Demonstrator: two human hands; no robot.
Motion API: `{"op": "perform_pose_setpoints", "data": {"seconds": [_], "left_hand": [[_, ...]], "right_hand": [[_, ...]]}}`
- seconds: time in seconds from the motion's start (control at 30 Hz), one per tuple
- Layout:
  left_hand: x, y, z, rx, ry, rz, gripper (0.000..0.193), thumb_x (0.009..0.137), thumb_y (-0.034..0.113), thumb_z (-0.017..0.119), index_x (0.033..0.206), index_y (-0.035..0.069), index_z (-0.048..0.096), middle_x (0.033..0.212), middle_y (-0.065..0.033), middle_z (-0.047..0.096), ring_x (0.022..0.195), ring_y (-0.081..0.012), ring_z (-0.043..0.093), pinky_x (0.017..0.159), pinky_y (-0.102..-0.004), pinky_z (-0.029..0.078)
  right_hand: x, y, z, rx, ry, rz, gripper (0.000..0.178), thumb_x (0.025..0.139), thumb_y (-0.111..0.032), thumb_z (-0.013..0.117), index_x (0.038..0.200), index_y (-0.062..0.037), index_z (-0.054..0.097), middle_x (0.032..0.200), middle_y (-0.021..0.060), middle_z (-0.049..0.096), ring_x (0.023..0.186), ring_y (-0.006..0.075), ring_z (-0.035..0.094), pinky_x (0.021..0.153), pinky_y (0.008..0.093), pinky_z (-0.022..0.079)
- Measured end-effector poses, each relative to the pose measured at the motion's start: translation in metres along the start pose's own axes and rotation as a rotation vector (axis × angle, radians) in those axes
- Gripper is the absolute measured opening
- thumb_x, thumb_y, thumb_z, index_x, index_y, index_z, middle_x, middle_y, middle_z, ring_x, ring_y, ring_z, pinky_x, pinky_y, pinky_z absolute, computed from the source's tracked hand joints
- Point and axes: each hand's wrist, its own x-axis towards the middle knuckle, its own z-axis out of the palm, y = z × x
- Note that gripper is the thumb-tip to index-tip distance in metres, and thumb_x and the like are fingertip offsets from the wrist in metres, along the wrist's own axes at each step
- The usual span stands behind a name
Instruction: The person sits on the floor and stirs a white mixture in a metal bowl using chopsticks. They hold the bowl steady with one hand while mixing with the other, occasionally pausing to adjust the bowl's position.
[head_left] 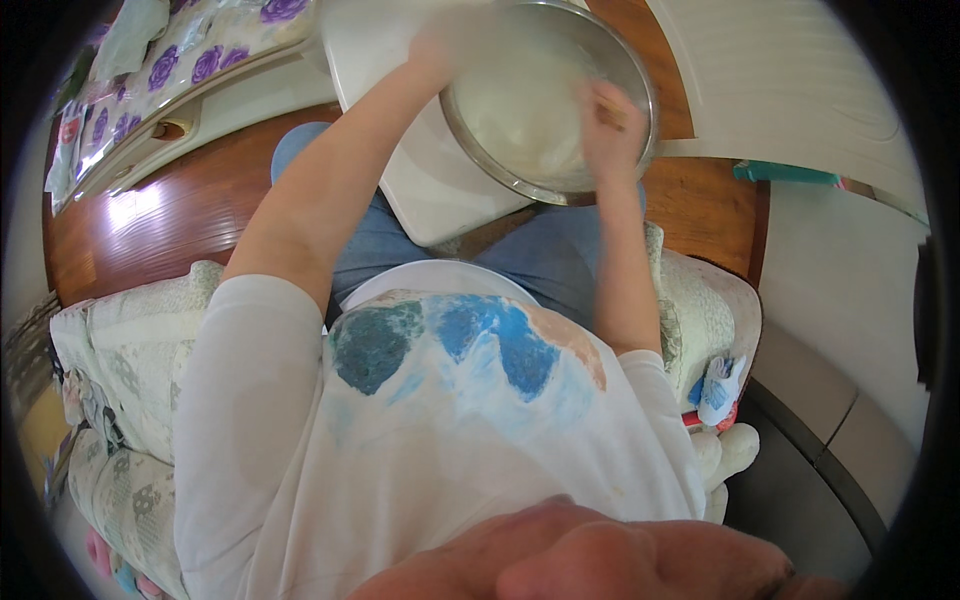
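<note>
A round metal bowl (467,160) is at the top of the view in front of me, with a pale, whitish mass (510,110) inside that is partly smeared by motion. My right hand (612,130) is at the bowl's right side, over its inner edge, fingers curled closed. Something brownish shows at the fingers, too blurred to name. Near the left rim, my left hand (440,50) reaches to the upper edge of the picture. Haze and blur cover its fingers, so whether it holds anything is hidden.
The bowl rests on a white, round-cornered surface (430,200) between my knees. I sit on a seat with a patterned pale cover (130,330). At left stands a table with a purple-flowered cover (205,65); a large white panel (790,80) is at right. The floor (180,240) is reddish wood.
</note>
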Motion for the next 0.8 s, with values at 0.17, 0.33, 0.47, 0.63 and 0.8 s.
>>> {"op": "perform_pose_setpoints", "data": {"seconds": [0.17, 0.33, 0.47, 0.63, 0.8], "left_hand": [[-0.005, 0.007, -0.013, 0.034, -0.213, -0.082, 0.04, 0.088, 0.041, 0.044, 0.11, 0.01, 0.057, 0.108, -0.0132, 0.06, 0.102, -0.0297, 0.056, 0.085, -0.04, 0.046], [-0.023, -0.001, -0.018, 0.026, 0.0, 0.062, 0.046, 0.094, 0.041, 0.036, 0.098, 0.0, 0.056, 0.092, -0.0223, 0.063, 0.088, -0.0386, 0.059, 0.076, -0.0452, 0.047], [-0.038, -0.005, -0.018, -0.01, -0.021, -0.007, 0.046, 0.094, 0.041, 0.037, 0.097, -0.001, 0.056, 0.092, -0.0237, 0.062, 0.087, -0.0392, 0.059, 0.076, -0.0466, 0.047], [-0.044, -0.004, -0.02, 0.003, 0.006, -0.05, 0.045, 0.094, 0.04, 0.037, 0.098, -0.001, 0.056, 0.091, -0.0243, 0.062, 0.087, -0.0397, 0.059, 0.076, -0.047, 0.047], [-0.044, -0.001, -0.021, 0.023, -0.023, -0.057, 0.045, 0.093, 0.04, 0.037, 0.098, 0.0, 0.056, 0.091, -0.0238, 0.062, 0.088, -0.0392, 0.06, 0.076, -0.0467, 0.047]], "right_hand": [[-0.031, -0.034, 0.014, 0.06, -0.222, 0.006, 0.013, 0.086, -0.012, 0.06, 0.086, -0.0003, 0.066, 0.08, 0.007, 0.066, 0.074, 0.0134, 0.061, 0.065, 0.025, 0.048], [-0.04, -0.047, -0.054, 0.275, -0.228, 0.239, 0.021, 0.091, -0.015, 0.053, 0.09, 0.0029, 0.064, 0.081, 0.009, 0.065, 0.077, 0.0165, 0.064, 0.07, 0.0283, 0.054], [-0.026, -0.036, -0.094, 0.107, -0.019, 0.224, 0.023, 0.091, -0.017, 0.054, 0.092, 0.0044, 0.062, 0.081, 0.0119, 0.065, 0.074, 0.017, 0.065, 0.067, 0.0295, 0.055], [-0.002, -0.003, -0.037, 0.199, 0.084, 0.166, 0.018, 0.087, -0.012, 0.058, 0.086, 0.0048, 0.064, 0.078, 0.0084, 0.065, 0.072, 0.0148, 0.064, 0.065, 0.0239, 0.052], [-0.009, -0.014, 0.016, 0.36, -0.111, 0.182, 0.018, 0.086, -0.012, 0.058, 0.089, 0.0047, 0.064, 0.08, 0.0085, 0.065, 0.076, 0.0151, 0.065, 0.069, 0.0246, 0.052]]}}
